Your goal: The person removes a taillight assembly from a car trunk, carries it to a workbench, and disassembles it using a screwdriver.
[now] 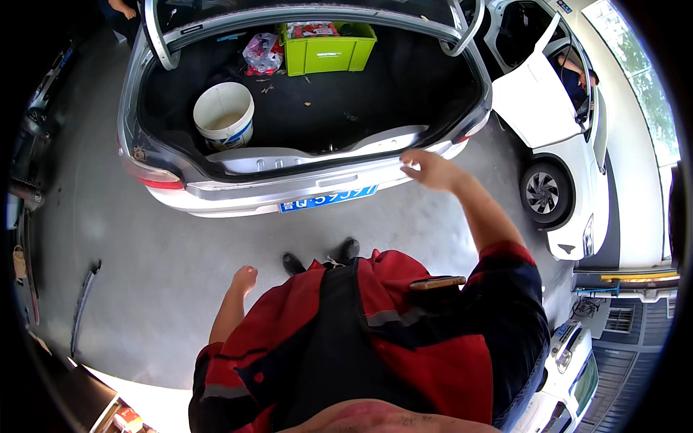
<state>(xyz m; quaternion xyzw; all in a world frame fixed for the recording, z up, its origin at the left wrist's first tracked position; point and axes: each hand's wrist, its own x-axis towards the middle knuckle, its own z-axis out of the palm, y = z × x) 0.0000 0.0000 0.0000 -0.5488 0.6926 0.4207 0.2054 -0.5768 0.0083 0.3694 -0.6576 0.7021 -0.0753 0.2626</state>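
My right hand [432, 170] reaches out at the right rear corner of a silver car [245, 193] with its trunk open. Its fingers are bent, the thumb stands apart from them, and I see nothing held. Whether it touches the bodywork I cannot tell. Down at my left side, my left hand [246, 278] hangs above the floor with its fingers curled in, no object showing. In the trunk a white bucket [224, 115] stands at the left, near the sill. Behind it sit a clear and red plastic bag [263, 54] and a lime-green crate [328, 55] with red items inside.
A white car [538, 108] with open doors stands at the right, a person's arm [572, 68] inside. Another person's hand [123, 9] shows at the far left. A long dark strip [84, 307] lies on the grey floor. A phone-like object [437, 283] lies against my jacket.
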